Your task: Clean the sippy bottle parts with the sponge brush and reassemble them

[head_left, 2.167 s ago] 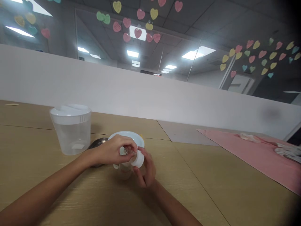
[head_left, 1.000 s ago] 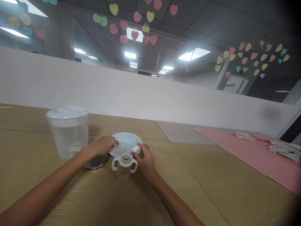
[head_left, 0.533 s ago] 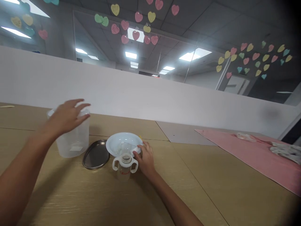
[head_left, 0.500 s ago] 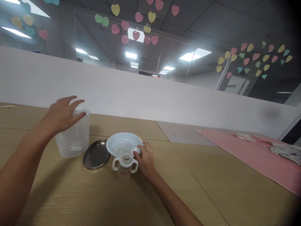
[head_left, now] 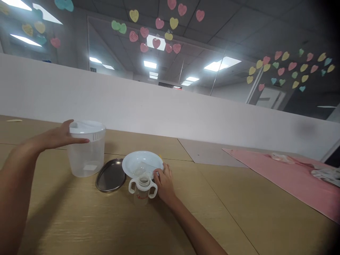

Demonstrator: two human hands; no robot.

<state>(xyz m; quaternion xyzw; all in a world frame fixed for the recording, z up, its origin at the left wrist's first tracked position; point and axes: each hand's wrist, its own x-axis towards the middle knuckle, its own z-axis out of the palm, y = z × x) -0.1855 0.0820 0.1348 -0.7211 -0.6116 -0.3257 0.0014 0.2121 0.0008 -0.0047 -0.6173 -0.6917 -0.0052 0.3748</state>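
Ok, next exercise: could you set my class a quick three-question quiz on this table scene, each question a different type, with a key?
1. True or false: a cap covers the mouth of the two-handled bottle.
2. Fill in the blank: the metal tray lies between the clear plastic tub and the ____.
3. Multiple choice: what is the left hand touching?
a) the two-handled bottle
b) the clear plastic tub
c) the pink cloth

Key: 1 false; 2 bowl; 3 b.
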